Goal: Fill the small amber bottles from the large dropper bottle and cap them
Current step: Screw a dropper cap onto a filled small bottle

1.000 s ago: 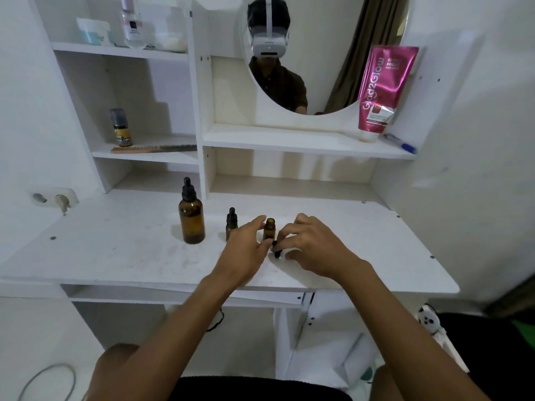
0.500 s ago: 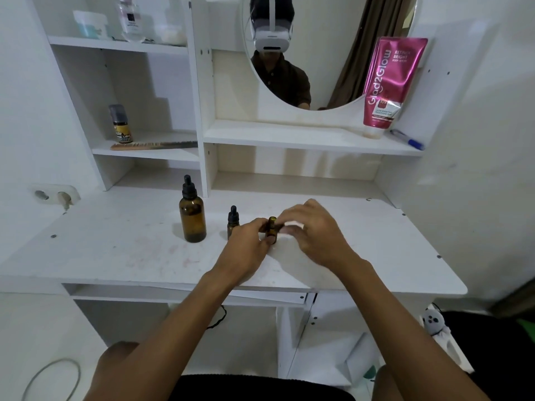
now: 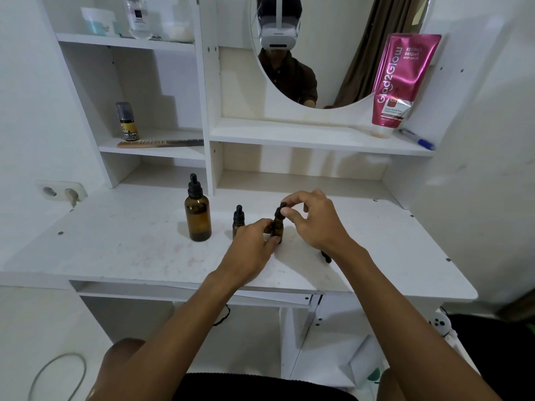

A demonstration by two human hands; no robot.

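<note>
The large amber dropper bottle [image 3: 198,217] stands capped on the white desk [image 3: 115,250], left of centre. Right of it stands a small amber bottle [image 3: 238,219] with its black dropper cap on. A second small amber bottle [image 3: 277,226] stands further right; my left hand [image 3: 254,241] grips its body from the left. My right hand [image 3: 314,218] pinches a black dropper cap [image 3: 281,209] that sits on this bottle's neck. Another small black piece [image 3: 326,256] lies on the desk, partly hidden under my right wrist.
Shelves rise behind the desk with a comb [image 3: 160,143], a small spray bottle [image 3: 127,121], jars on top, a pink tube [image 3: 401,82] and a blue pen [image 3: 417,139]. A round mirror [image 3: 333,47] hangs behind. A wall socket [image 3: 62,192] is at the left.
My right hand picked the black cap up from the desk in front of the small bottle and brought it onto the bottle's neck. My left hand stayed on the bottle.
</note>
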